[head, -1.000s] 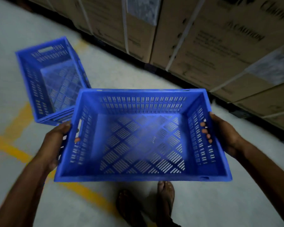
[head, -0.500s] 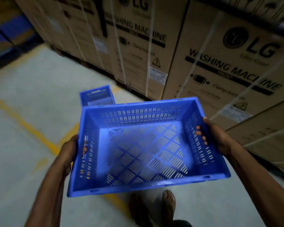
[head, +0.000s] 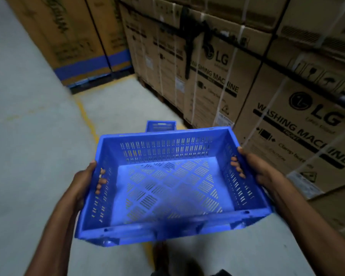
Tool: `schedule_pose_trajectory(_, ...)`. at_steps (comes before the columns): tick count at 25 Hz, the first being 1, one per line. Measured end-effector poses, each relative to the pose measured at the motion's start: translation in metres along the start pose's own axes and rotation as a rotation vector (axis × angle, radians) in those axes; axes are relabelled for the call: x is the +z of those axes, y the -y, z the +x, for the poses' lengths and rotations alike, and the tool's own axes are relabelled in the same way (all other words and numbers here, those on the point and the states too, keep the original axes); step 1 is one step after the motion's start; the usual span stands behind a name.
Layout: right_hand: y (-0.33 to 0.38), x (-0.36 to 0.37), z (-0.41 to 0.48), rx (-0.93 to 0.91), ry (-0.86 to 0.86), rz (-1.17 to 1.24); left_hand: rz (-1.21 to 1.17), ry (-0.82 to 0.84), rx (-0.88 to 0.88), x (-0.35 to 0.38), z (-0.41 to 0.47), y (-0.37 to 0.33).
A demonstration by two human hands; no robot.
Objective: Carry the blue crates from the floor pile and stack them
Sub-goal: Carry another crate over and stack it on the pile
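Note:
I hold an empty blue slotted crate [head: 167, 188] level in front of me, above the floor. My left hand [head: 84, 184] grips its left wall, fingers poking through the handle slot. On the opposite wall my right hand [head: 255, 168] grips the same way. Just beyond the held crate's far rim, the top of a second blue crate [head: 161, 126] shows on the floor; the rest of it is hidden.
Tall strapped cardboard washing-machine boxes [head: 287, 124] line the right side and the back. More boxes with a blue band [head: 88, 64] stand at back left. A yellow line [head: 88, 120] runs along the grey concrete floor [head: 28, 146]. My feet show below the crate.
The view has swung up and forward along the aisle. The floor crate, earlier wide at the left, now sits mostly hidden behind the crate I carry. My grip is unchanged.

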State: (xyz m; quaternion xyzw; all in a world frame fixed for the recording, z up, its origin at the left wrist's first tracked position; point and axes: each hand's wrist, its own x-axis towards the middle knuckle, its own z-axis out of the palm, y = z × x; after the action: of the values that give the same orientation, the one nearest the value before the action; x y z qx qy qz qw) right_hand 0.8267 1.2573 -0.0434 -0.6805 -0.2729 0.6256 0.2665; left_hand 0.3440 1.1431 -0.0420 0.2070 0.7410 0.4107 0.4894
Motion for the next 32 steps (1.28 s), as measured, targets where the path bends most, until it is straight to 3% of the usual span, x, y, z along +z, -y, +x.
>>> schedule_pose_trajectory(9,0.018,0.075,-0.033,0.006,0.374,-0.281,-0.050,-0.147,-0.119,-0.113,-0.120,0.060)
schedule_pose_trajectory(14,-0.011,0.145,-0.078,-0.056,0.448,-0.420,-0.177,-0.289,-0.116,-0.178,-0.196,0.131)
schedule_pose_trajectory(20,-0.090,0.245,-0.165,-0.258,0.512,-0.620,-0.234,-0.469,-0.138,-0.266,-0.314,0.241)
schedule_pose_trajectory(25,-0.166,0.323,-0.238,-0.178,0.689,-0.748,-0.328,-0.589,-0.190,-0.329,-0.416,0.326)
schedule_pose_trajectory(32,-0.255,0.449,-0.331,-0.224,0.839,-0.979,-0.487,-0.733,-0.244,-0.403,-0.530,0.409)
